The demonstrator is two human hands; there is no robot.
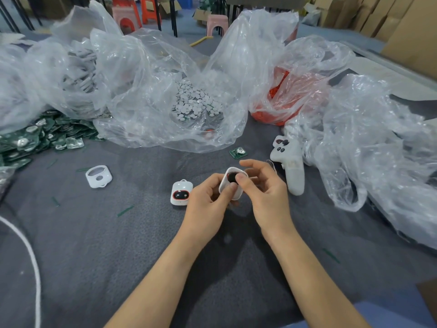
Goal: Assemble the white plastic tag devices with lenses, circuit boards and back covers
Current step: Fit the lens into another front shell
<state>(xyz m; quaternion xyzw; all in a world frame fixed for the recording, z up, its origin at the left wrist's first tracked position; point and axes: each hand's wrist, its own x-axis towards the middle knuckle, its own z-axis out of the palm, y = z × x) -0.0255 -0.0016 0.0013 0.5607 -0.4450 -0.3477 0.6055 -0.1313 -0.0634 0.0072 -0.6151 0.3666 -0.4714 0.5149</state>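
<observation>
My left hand grips a white plastic tag shell from its left side, thumb over its lower part. My right hand pinches the same shell from the right, its thumb pressing a dark lens into the shell's opening. A finished tag with a red-rimmed dark face lies just left of my hands. An empty white shell lies farther left. A single green circuit board sits beyond my hands.
A heap of green circuit boards lies at the far left. Clear plastic bags hold white round discs, grey-white parts and orange parts. A white controller lies at the right. A white cord crosses the lower left.
</observation>
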